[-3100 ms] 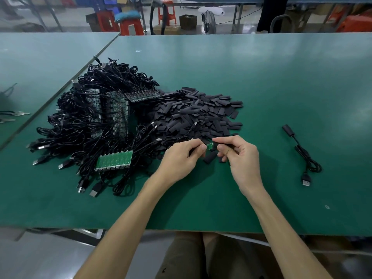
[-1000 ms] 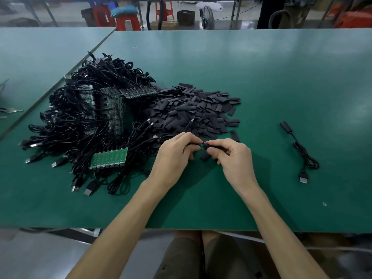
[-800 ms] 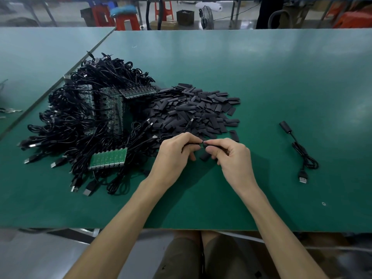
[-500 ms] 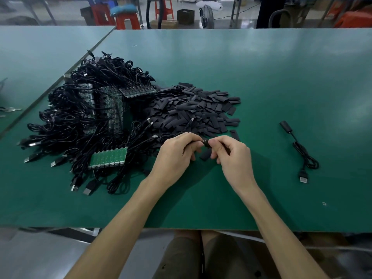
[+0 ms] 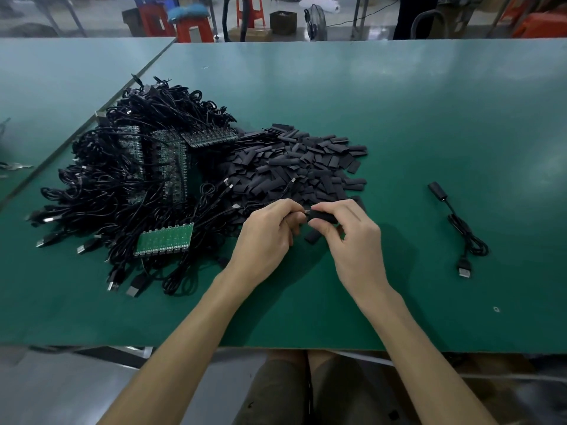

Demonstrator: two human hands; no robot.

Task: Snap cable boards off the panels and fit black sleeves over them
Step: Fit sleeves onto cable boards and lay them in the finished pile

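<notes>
Looking down on the green table (image 5: 414,111), I reckon everything from the pile of sleeves (image 5: 300,161) in its middle. Left of the pile, and touching it, lies a big tangle of cables (image 5: 101,185) with plugs sticking out at its near edge; several dark panels (image 5: 171,161) are buried in it. One green panel (image 5: 165,239) lies flat on top of the cables, left of the pile and nearer to me. Well to the right of the pile a single cable (image 5: 464,231) lies alone, loosely coiled, its plug toward me. Beyond the pile, past the table's far edge, stand red stools (image 5: 193,26) and a fan (image 5: 317,21).

At the pile's near edge, my right hand (image 5: 356,240) pinches a black sleeve (image 5: 323,216) between thumb and forefinger, the other fingers curled under. My left hand (image 5: 264,240) is curled around the cable end (image 5: 302,212), its fingertips meeting the sleeve's left mouth. The board is hidden by the sleeve and my fingers, so I cannot tell how far in it sits. Strands from the tangle run across the pile's near left corner up to my left hand. One loose sleeve (image 5: 312,237) lies on the table just under my fingers, at the pile's near edge.
</notes>
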